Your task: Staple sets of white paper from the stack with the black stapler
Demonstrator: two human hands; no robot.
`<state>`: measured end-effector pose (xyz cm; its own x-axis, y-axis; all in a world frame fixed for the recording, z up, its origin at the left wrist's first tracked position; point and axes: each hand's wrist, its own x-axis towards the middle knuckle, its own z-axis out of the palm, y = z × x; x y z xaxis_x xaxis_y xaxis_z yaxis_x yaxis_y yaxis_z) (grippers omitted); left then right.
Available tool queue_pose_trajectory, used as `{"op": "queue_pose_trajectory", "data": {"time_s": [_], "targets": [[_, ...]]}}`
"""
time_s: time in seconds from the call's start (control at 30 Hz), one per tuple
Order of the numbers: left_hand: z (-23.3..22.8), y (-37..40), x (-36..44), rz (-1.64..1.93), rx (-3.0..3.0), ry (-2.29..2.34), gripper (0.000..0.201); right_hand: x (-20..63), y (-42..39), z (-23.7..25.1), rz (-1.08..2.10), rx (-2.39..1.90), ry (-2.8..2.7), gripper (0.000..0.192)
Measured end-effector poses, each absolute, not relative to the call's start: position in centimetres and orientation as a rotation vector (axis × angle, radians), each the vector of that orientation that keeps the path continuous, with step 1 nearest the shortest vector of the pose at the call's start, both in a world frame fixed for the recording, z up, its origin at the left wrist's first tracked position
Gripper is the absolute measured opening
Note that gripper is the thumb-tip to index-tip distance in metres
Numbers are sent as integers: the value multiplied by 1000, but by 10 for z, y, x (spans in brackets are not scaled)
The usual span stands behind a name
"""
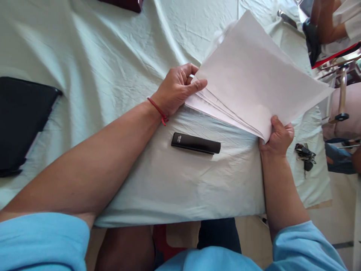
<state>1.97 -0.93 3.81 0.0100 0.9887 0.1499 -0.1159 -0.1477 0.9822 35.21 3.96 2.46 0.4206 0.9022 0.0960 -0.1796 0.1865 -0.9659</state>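
A stack of white paper sheets [254, 79] is held up off the table [180, 180], tilted, with its lower edges fanned so that several sheets show one under another. The left hand [176, 90] grips the stack at its left corner: the thumb lies flat on the top sheet and the fingers [189, 70] curl around the edge, pinching the sheets between them. The right hand [278, 137] holds the bottom corner of the stack, thumb on top and the other fingers tucked beneath, so they cannot be seen clearly, but the corner is pinched. A thin red string [158, 110] circles the left wrist.

Just below the stack, between the two forearms, a slim black stapler [196, 143] lies flat on the pale green cloth [113, 49] that covers the table, apart from both hands. A bunch of keys [305, 154] rests on the cloth just right of the right hand. A black folder [21, 120] lies near the left edge of the table, well apart from the paper. Both sleeves [42, 241] are light blue. At the upper right, another person's arm [328, 22] shows beyond the table.
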Motion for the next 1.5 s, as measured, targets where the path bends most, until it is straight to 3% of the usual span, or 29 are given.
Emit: {"op": "queue_pose_trajectory", "data": {"time_s": [0.17, 0.37, 0.57, 1.03, 1.37, 1.5], "targets": [[37, -10, 19, 1340, 1199, 970, 66, 354, 39, 23, 906, -1097, -821, 30], [33, -6, 24, 1460, 1162, 895, 51, 353, 41, 22, 909, -1063, -816, 30], [35, -9, 19, 1390, 1232, 872, 67, 360, 45, 20, 893, -1119, -783, 26], [28, -3, 25, 1541, 1040, 778, 46, 363, 44, 17, 908, -1055, -835, 30], [20, 5, 23, 1600, 1064, 1068, 60, 362, 42, 16, 960, -980, -921, 39], [25, 2, 25, 1616, 1076, 981, 54, 362, 41, 16, 956, -934, -941, 39]]}}
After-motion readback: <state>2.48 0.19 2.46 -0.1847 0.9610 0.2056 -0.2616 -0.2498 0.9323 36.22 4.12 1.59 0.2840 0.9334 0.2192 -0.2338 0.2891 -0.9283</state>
